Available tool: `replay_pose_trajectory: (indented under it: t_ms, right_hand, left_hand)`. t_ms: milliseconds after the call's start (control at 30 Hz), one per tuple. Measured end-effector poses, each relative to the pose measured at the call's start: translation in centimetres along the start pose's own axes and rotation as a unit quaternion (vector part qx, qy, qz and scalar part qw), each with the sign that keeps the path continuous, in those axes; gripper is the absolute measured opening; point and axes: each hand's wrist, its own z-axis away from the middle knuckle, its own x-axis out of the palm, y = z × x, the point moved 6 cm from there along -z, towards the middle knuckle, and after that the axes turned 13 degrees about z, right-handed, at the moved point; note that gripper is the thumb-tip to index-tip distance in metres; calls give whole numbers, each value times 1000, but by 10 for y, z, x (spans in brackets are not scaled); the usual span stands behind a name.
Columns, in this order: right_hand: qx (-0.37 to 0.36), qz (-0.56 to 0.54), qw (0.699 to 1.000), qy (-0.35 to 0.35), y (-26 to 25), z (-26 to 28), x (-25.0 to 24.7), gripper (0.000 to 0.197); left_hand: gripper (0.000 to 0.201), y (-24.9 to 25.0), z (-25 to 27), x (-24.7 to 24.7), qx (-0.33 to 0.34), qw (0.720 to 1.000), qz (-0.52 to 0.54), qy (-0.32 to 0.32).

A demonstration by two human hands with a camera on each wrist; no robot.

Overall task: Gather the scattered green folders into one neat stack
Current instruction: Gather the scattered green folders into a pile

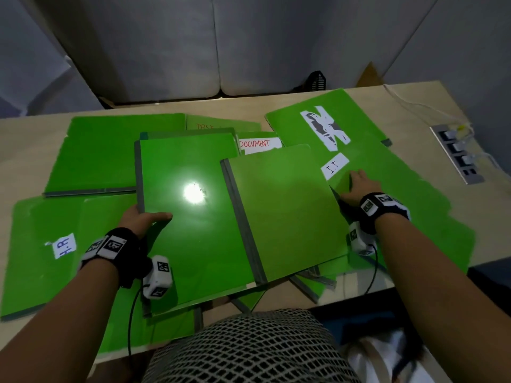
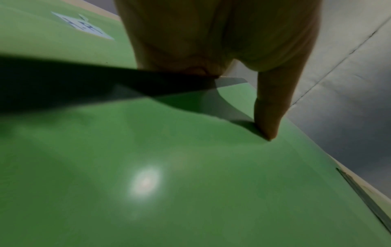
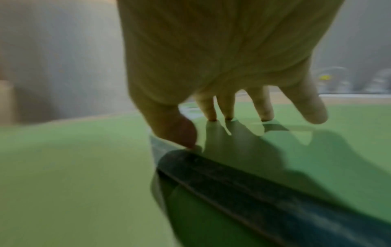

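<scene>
Glossy green folders with grey spines lie overlapped across the pale wood-grain table (image 1: pixel 414 95). At 8 o'clock, the "H.R" folder (image 1: pixel 41 244) lies flat. My left hand (image 1: pixel 141 219) grips the left edge of the centre folder (image 1: pixel 190 217), thumb on top, fingers beneath. Beside it at 3 o'clock, the matte folder (image 1: pixel 282 211) overlaps it. My right hand (image 1: pixel 356 189) is flat, fingers spread, fingertips (image 3: pixel 211 115) pressing the "I.T" folder (image 1: pixel 401 189) just past that folder's right edge.
</scene>
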Motion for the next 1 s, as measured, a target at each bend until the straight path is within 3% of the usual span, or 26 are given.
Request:
replay_pose_trajectory:
  t_ms: [267,367,433,533,567,700,800,900,1000]
  right_hand:
    - [70,-113,990,-39,28,0,3,69]
    - [129,-226,965,22,38,1,-3,84]
    - [184,-256,948,27,53,8,3,100]
    - [170,-151,973,-38,62,13,30,128]
    - [147,-112,982,-43,59,16,36,123]
    - [67,-56,996,22,36,41,18,56]
    - [22,41,998,36,13,52,5,26]
    - [-6,144,989,29,-13,57,1,21]
    - [-34,160,984,76,-42,64,-28,22]
  left_hand:
    - [72,-5,-4,0,-13,999,-45,-5]
    - [73,-5,-2,0,-14,999,-52,-2]
    - [75,-4,-2,0,-10,998,-57,3]
    - [74,-2,-2,1,-6,998,-66,3]
    - [74,-2,-1,1,-3,998,-70,2]
    - [74,-3,-3,1,6,997,-77,5]
    - [73,-5,-3,2,4,996,-84,0]
    - [73,-6,-3,3,10,996,-89,1]
    - [75,-7,-3,3,4,995,-95,3]
